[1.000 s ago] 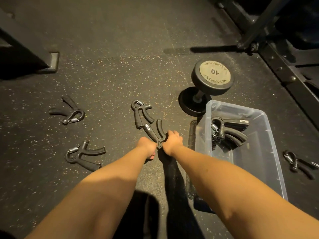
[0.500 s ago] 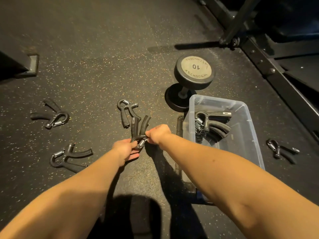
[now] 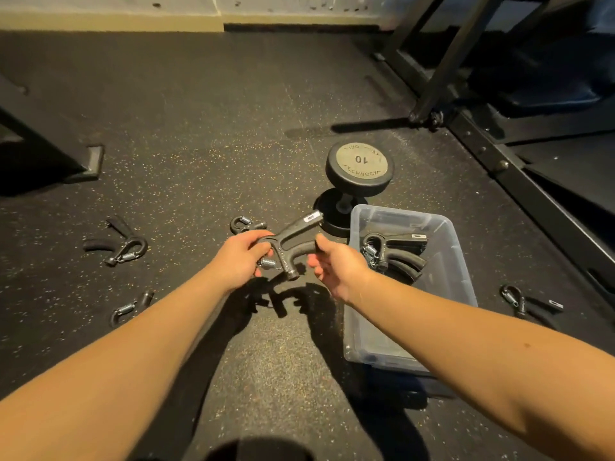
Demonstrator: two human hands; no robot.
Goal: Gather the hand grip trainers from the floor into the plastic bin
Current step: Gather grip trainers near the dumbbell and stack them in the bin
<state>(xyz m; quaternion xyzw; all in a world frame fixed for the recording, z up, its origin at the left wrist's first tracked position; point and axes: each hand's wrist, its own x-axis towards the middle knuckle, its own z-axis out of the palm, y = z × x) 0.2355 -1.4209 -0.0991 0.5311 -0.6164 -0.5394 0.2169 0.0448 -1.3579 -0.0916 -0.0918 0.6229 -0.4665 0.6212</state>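
Gym floor [image 3: 206, 134], plastic bin [image 3: 449, 294] holding grip trainers [image 3: 394, 257]

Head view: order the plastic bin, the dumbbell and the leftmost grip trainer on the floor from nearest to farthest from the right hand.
From the right hand, on the held grip trainer:
1. plastic bin, right beside it, to its right.
2. dumbbell, on the floor beyond the bin's far corner.
3. leftmost grip trainer, far across the floor, past the left hand.
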